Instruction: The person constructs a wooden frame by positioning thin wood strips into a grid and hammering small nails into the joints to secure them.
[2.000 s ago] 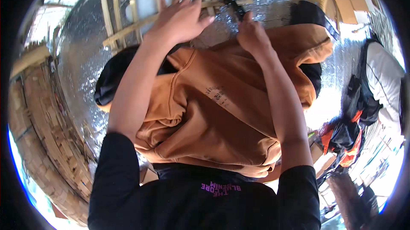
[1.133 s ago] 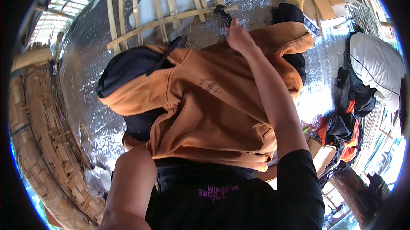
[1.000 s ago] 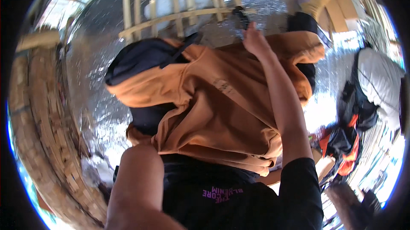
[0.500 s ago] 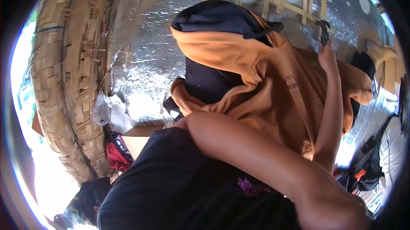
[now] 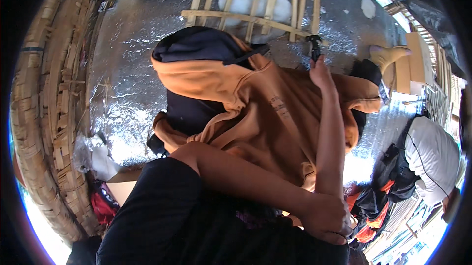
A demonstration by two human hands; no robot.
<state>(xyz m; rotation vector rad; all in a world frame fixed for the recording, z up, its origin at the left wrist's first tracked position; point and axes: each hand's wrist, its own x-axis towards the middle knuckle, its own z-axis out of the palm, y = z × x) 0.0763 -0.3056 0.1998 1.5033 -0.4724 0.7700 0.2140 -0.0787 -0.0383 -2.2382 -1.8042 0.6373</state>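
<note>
My right arm reaches away from me over an orange-brown hooded garment (image 5: 275,117) with a dark lining. At its end my right hand (image 5: 319,69) is closed round the handle of a small dark hammer (image 5: 313,42), its head beside the end of a bamboo crosspiece. The hammer is small in view, and its fine shape is hard to make out. My left forearm crosses in front of my body. My left hand (image 5: 324,219) lies with curled fingers around the lower part of my right arm, near the elbow. A bamboo slat frame (image 5: 248,18) lies beyond the garment.
Shiny silver sheeting (image 5: 123,93) covers the floor. Rolled woven bamboo mats (image 5: 46,117) line the left side. A foot (image 5: 388,56) and cardboard boxes (image 5: 418,61) are at the far right. Nearer on the right are a white sack (image 5: 432,154) and dark-and-orange cloth (image 5: 378,206).
The view has swung right, so the scene sits further left. My left hand now shows more fully against my right arm. My right hand still holds the hammer by the frame.
</note>
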